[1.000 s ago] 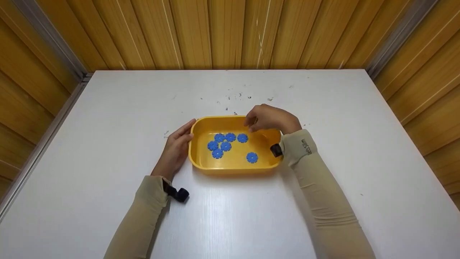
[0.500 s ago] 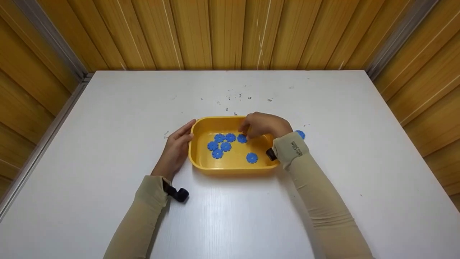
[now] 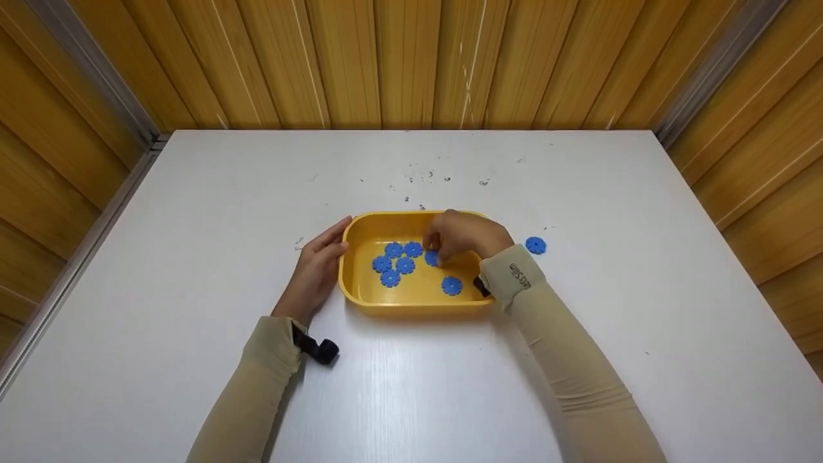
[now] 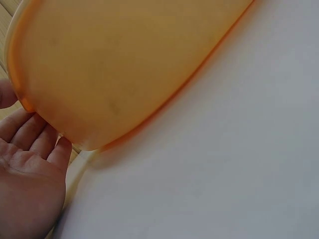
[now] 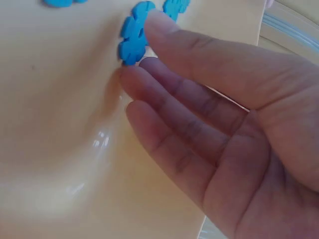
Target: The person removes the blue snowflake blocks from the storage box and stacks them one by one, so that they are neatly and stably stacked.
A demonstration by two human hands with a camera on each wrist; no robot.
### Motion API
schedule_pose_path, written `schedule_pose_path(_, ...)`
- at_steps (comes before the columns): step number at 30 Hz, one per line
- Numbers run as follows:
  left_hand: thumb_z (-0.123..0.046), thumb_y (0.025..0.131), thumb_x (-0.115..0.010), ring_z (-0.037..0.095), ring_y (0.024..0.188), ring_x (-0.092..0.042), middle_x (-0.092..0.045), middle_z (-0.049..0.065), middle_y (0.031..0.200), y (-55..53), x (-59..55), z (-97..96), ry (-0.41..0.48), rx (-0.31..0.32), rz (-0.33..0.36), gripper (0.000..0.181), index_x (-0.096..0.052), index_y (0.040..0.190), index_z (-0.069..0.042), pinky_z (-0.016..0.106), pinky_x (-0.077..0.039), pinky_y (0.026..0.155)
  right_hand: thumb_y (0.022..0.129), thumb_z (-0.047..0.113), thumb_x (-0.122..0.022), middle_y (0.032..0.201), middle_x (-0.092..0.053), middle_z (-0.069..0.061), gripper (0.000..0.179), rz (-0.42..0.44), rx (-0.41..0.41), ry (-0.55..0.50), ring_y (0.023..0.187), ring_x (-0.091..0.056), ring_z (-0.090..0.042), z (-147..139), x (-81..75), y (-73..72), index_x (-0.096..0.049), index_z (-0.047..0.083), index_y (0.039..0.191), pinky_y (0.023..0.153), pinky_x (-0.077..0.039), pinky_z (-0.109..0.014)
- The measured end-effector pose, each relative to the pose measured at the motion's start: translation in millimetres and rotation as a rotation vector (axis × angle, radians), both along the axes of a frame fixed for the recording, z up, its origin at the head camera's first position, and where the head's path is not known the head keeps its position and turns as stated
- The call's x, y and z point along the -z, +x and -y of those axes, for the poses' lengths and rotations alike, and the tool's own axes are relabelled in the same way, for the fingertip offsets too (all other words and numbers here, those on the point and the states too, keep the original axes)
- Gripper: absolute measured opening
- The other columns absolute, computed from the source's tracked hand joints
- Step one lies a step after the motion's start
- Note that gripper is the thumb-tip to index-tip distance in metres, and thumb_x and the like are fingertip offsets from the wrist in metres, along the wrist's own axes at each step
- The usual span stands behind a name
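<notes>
A yellow plastic tray (image 3: pixel 418 308) holds several blue notched discs (image 3: pixel 389 278), most of them grouped toward its left half. My left hand (image 3: pixel 315 270) lies against the tray's left end, fingers along the outer wall and thumb at the rim. From the left wrist, that hand's palm (image 4: pixel 30 174) shows with fingertips touching the wall. Inside the tray, my right hand (image 3: pixel 466 235) pinches one blue disc (image 5: pixel 133 35) between thumb and fingers; the disc stands tilted in the right wrist view. Nearer the front right of the tray lies a single blue disc (image 3: pixel 452 286).
Another blue disc (image 3: pixel 535 245) lies on the white table (image 3: pixel 411 392), right of the tray. Dark scuff marks dot the tabletop behind the tray. Wood-patterned panels (image 3: pixel 411 64) rise at the back and both sides.
My right hand has moved left and down into the tray and taken hold of a disc, shifting it slightly. The disc on the table has come into view. My left hand keeps its place.
</notes>
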State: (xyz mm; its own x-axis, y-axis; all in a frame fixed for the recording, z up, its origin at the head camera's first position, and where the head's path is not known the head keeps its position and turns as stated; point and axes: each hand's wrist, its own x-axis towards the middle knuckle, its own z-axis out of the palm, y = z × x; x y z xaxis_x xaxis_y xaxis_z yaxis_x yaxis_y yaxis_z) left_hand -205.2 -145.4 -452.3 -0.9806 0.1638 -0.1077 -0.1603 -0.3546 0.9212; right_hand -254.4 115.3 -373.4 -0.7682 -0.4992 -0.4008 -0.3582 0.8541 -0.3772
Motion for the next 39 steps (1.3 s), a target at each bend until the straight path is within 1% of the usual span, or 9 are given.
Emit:
schedule_pose_path(4, -0.002, 0.095, -0.046, 0.013, 0.144, -0.03, -0.035, 0.002, 0.155, 0.9, 1.0, 0.2, 0.011, 0.004, -0.019, 0.052, -0.041, 0.146, -0.008, 0.028, -0.028, 0.117, 0.079, 0.008, -0.077, 0.088, -0.062, -0.002, 0.023, -0.018, -0.038, 0.003, 0.086, -0.055, -0.02, 3.7, 3.7, 2.4, -0.069, 0.012, 0.101, 0.08, -0.05, -0.029)
schedule_pose_path(6, -0.001, 0.095, -0.046, 0.013, 0.145, -0.029, -0.034, 0.002, 0.155, 1.0, 0.9, 0.4, 0.017, 0.006, -0.021, 0.052, -0.04, 0.146, -0.008, 0.028, -0.027, 0.117, 0.079, 0.007, -0.076, 0.085, -0.06, -0.002, 0.021, -0.009, -0.035, 0.001, 0.085, -0.055, -0.02, 5.3, 4.4, 3.8, -0.068, 0.011, 0.098, 0.078, -0.049, -0.028)
schedule_pose_path(13, -0.002, 0.095, -0.046, 0.013, 0.145, -0.029, -0.033, 0.002, 0.156, 1.3, 0.7, 1.0, 0.024, 0.013, -0.016, 0.053, -0.04, 0.146, -0.007, 0.027, -0.028, 0.117, 0.08, 0.009, -0.076, 0.085, -0.058, -0.002, 0.018, 0.016, -0.002, 0.023, 0.09, -0.055, -0.021, 7.4, 4.2, 7.2, -0.065, 0.011, 0.094, 0.083, -0.045, -0.031)
schedule_pose_path(17, -0.002, 0.095, -0.045, 0.013, 0.144, -0.029, -0.033, 0.002, 0.156, 1.2, 0.4, 1.0, 0.022, 0.013, -0.013, 0.053, -0.039, 0.147, -0.008, 0.027, -0.028, 0.117, 0.08, 0.008, -0.076, 0.084, -0.056, -0.002, 0.018, 0.03, 0.014, 0.007, 0.09, -0.055, -0.021, 6.8, 4.1, 7.1, -0.063, 0.012, 0.092, 0.082, -0.044, -0.031)
schedule_pose_path(20, -0.001, 0.094, -0.045, 0.013, 0.144, -0.031, -0.034, 0.002, 0.155, 1.2, 0.2, 0.8, 0.024, 0.006, -0.007, 0.052, -0.041, 0.146, -0.008, 0.027, -0.029, 0.116, 0.081, 0.007, -0.075, 0.083, -0.056, -0.002, 0.017, 0.039, 0.003, -0.01, 0.088, -0.055, -0.02, 6.1, 4.3, 6.1, -0.063, 0.012, 0.091, 0.08, -0.045, -0.03)
schedule_pose_path(29, -0.002, 0.094, -0.045, 0.012, 0.144, -0.03, -0.035, 0.001, 0.155, 0.5, 1.4, 0.3, 0.005, 0.001, -0.001, 0.052, -0.041, 0.146, -0.009, 0.027, -0.028, 0.117, 0.086, 0.004, -0.068, 0.083, -0.059, -0.003, 0.009, 0.035, -0.092, -0.04, 0.079, -0.054, -0.02, 3.7, 6.5, 1.6, -0.065, 0.01, 0.091, 0.071, -0.046, -0.027)
schedule_pose_path(32, -0.002, 0.094, -0.045, 0.011, 0.144, -0.031, -0.035, 0.0, 0.155, 0.4, 1.9, 0.1, -0.006, 0.007, 0.0, 0.053, -0.041, 0.146, -0.01, 0.027, -0.028, 0.117, 0.086, 0.004, -0.067, 0.082, -0.06, -0.002, 0.007, 0.049, -0.084, -0.047, 0.076, -0.054, -0.019, 3.5, 6.4, 0.2, -0.066, 0.01, 0.09, 0.07, -0.046, -0.026)
schedule_pose_path(36, -0.002, 0.094, -0.044, 0.011, 0.144, -0.031, -0.035, 0.0, 0.155, 0.6, 1.7, 0.1, -0.013, 0.017, -0.005, 0.052, -0.041, 0.146, -0.01, 0.027, -0.028, 0.117, 0.087, 0.006, -0.067, 0.083, -0.062, -0.002, 0.007, 0.06, -0.072, -0.045, 0.077, -0.055, -0.019, 2.8, 3.4, -1.0, -0.068, 0.011, 0.09, 0.072, -0.047, -0.026)
schedule_pose_path(39, -0.003, 0.094, -0.044, 0.012, 0.144, -0.031, -0.035, 0.0, 0.155, 0.8, 0.9, 0.6, -0.01, 0.016, -0.006, 0.052, -0.041, 0.146, -0.01, 0.027, -0.028, 0.117, 0.087, 0.006, -0.067, 0.085, -0.062, -0.002, 0.007, 0.051, -0.074, -0.045, 0.079, -0.055, -0.019, 2.3, -0.8, -1.4, -0.068, 0.013, 0.091, 0.074, -0.047, -0.027)
